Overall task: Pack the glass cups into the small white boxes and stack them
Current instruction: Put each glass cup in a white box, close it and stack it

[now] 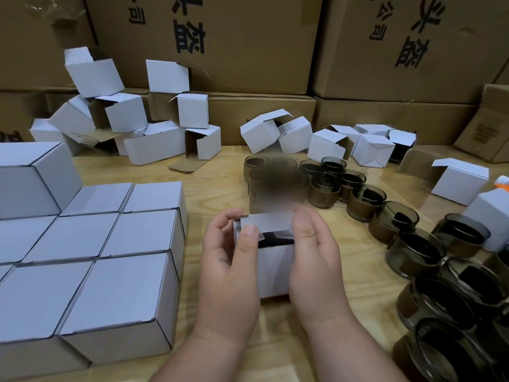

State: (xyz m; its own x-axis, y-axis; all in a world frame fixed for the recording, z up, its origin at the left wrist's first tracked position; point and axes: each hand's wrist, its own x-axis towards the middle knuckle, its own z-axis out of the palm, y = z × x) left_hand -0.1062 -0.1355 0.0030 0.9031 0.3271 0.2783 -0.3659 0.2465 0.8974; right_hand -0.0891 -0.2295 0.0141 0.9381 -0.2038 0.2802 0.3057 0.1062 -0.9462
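Observation:
Both hands hold one small white box (275,267) just above the wooden table (220,172). My left hand (228,260) grips its left side, thumb on the half-folded top flap. My right hand (314,255) grips the right side, fingers curled over the flap's far edge. A dark gap under the flap shows something dark inside; I cannot tell what. Several smoky glass cups (366,201) with brown sleeves stand in a band from the centre back to the right front. Closed white boxes (115,293) sit stacked in rows at the left.
Empty, open white boxes (154,144) lie heaped along the back and another open box (460,180) stands at the right. Big brown cartons (261,45) wall off the rear. Part of the cup group at the centre is blurred.

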